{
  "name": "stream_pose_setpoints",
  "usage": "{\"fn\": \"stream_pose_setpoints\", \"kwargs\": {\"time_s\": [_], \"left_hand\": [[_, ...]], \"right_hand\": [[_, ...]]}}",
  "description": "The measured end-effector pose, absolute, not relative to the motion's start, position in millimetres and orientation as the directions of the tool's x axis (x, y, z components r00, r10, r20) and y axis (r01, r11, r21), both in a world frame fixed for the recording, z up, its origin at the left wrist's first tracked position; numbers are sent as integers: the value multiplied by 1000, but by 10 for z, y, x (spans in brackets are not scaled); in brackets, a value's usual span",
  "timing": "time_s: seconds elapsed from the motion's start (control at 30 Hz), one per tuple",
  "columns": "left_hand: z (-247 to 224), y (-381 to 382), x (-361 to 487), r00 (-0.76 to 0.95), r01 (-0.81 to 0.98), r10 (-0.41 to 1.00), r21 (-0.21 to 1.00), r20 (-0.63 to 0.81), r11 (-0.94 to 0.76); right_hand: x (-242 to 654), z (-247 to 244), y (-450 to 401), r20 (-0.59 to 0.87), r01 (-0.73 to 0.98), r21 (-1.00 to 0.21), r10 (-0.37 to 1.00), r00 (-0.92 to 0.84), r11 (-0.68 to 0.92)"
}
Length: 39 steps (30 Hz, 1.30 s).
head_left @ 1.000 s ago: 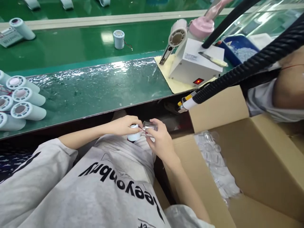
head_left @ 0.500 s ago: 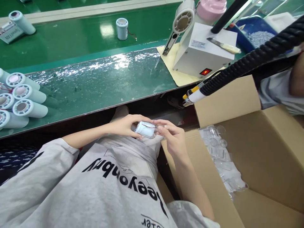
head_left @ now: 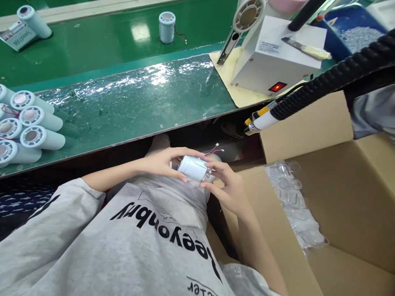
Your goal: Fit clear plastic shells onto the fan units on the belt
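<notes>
Broken white glare lit the worktop (head_left: 132, 107); a softer patch shone on the green surface (head_left: 101, 47) behind. Deep shadow lay underneath.
</notes>
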State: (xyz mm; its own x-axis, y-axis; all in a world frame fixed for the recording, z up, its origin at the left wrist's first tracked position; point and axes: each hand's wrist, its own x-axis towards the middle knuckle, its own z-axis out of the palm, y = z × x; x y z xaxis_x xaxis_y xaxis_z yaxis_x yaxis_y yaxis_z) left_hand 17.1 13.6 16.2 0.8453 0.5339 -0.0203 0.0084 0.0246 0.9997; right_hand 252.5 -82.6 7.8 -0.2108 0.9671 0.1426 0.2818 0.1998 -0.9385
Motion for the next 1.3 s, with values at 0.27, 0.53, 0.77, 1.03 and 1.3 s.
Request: {"fn": "stream_pose_setpoints", "kwargs": {"time_s": [0.27,0.53,0.77,1.03,1.3], "left_hand": [[178,130,149,867,30,499,997,13,-78],[183,131,153,872,0,485,990,68,-138],[177,125,146,869,-10,488,987,87,-157],[161,132,152,868,-6,486,982,99,-190],[145,114,162,844,-31,507,960,174,-277]], "right_hand": [[2522,136,-847,-29,93,-996,986,-167,-14],[2491,129,-804,-139,-48,-988,978,-154,-148],[2436,109,-770,-271,-146,-945,949,-159,-294],[2378,67,-766,-427,-227,-854,880,-208,-468],[2341,88,-733,-555,-284,-710,760,-338,-645]]}}
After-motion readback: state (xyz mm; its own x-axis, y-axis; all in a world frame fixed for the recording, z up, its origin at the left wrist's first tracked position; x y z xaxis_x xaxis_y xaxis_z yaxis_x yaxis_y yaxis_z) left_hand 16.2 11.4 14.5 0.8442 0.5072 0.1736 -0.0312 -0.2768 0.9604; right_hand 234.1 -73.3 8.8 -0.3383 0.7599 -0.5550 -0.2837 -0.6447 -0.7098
